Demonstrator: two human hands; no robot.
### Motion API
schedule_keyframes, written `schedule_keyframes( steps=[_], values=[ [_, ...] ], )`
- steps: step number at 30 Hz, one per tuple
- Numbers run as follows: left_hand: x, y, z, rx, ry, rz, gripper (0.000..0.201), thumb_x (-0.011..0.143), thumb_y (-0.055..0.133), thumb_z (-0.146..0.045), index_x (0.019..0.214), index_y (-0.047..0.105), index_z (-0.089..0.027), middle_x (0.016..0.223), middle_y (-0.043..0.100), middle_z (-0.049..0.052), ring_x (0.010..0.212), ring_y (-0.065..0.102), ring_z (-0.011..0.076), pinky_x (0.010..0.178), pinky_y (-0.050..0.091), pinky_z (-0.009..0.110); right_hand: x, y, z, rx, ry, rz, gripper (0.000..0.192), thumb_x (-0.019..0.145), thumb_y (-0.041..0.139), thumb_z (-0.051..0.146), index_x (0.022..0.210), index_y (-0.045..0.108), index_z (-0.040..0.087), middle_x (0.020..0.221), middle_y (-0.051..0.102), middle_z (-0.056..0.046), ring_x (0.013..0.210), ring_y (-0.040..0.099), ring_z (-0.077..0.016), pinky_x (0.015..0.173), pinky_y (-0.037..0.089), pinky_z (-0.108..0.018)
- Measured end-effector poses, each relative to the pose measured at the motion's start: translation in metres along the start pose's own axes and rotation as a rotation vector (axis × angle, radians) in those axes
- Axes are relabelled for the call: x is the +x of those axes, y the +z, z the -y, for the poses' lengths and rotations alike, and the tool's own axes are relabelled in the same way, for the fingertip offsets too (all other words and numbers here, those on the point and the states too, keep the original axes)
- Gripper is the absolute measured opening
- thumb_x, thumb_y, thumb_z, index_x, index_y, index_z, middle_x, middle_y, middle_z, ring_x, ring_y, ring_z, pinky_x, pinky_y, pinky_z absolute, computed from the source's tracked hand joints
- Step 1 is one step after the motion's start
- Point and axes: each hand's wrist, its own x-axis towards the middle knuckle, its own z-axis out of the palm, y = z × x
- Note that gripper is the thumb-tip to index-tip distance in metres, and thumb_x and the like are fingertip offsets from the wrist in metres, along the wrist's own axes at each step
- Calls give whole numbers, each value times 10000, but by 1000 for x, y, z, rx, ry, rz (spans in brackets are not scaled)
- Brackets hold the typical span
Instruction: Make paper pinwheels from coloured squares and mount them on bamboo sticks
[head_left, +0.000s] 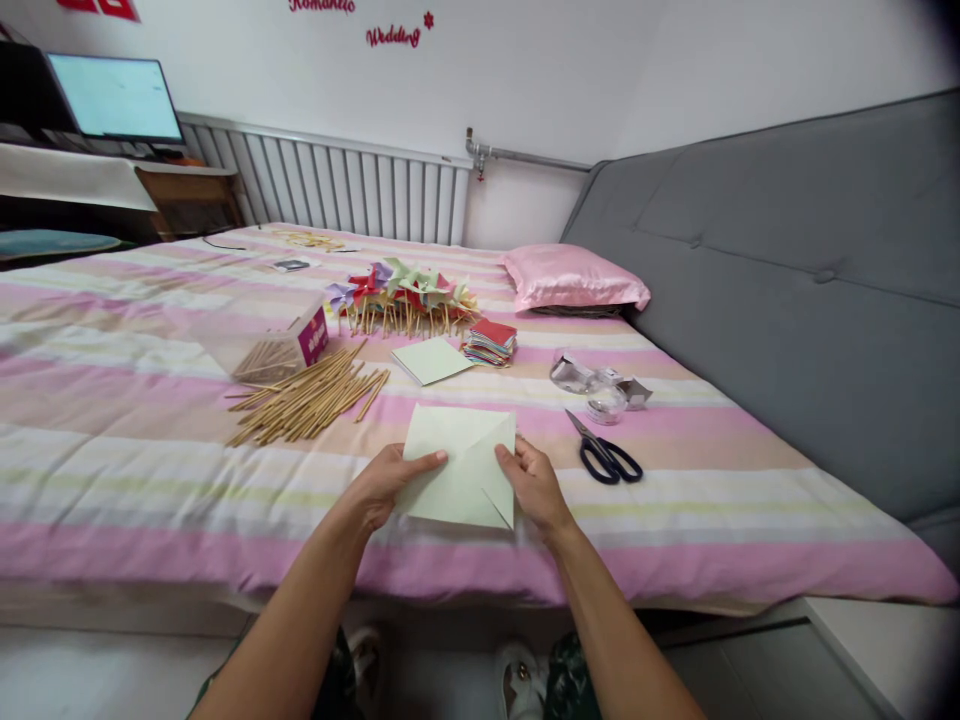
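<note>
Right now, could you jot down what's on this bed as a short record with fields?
left hand: fingers on the left edge of the pale green paper
right hand: pinching the paper's folded right corner
right of hands: black scissors
left of paper: loose wooden sticks
farther back: finished pinwheels, coloured paper stack, pink pillow
surface: striped bedspread

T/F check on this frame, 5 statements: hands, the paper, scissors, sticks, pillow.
1. Both hands, left hand and right hand, hold the pale green paper. True.
2. The scissors lie left of the paper. False: they lie to its right, on the bedspread.
3. The wooden sticks lie loose in a pile. True.
4. The pillow is blue. False: pink.
5. The right hand grips the scissors. False: it holds the paper's folded edge.
</note>
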Motion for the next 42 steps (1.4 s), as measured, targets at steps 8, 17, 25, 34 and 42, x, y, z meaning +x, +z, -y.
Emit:
schedule_keyframes(
  steps=[8,17,25,34,42],
  values=[
    [3,-7,-1,-98,44,-67,387,519,826,-310,813,691,-98,718,733,88,564,642,176,503,488,237,-2,-19,11,-4,-112,61,429,846,513,292,1275,509,283,914,677,-20,708,614,-127,687,497,-270],
    [-1,-3,-5,-53,27,-50,340,529,816,-302,784,695,-112,708,731,89,576,649,187,534,495,255,-6,-20,18,-428,-228,199,296,718,487,83,821,741,197,803,685,-45,770,611,-164,694,452,-268],
    [-1,-3,-1,34,63,-49,373,537,803,-336,806,699,-99,725,726,116,565,639,198,516,471,258,-7,-23,15,-448,-145,289,215,763,555,149,870,736,198,885,695,-60,805,631,-173,720,473,-274],
    [2,8,5,0,81,23,446,584,772,-420,869,695,-85,727,724,114,606,651,208,567,489,282,-5,-19,14,-412,-104,253,275,787,621,398,695,705,153,667,647,-23,614,560,-136,581,409,-232],
    [-1,17,4,-4,63,46,426,597,760,-451,833,697,-103,729,723,96,584,636,187,535,469,262,-3,-19,16,-466,-145,127,293,794,597,408,653,685,167,629,600,-18,611,523,-135,555,397,-223]
  ],
)
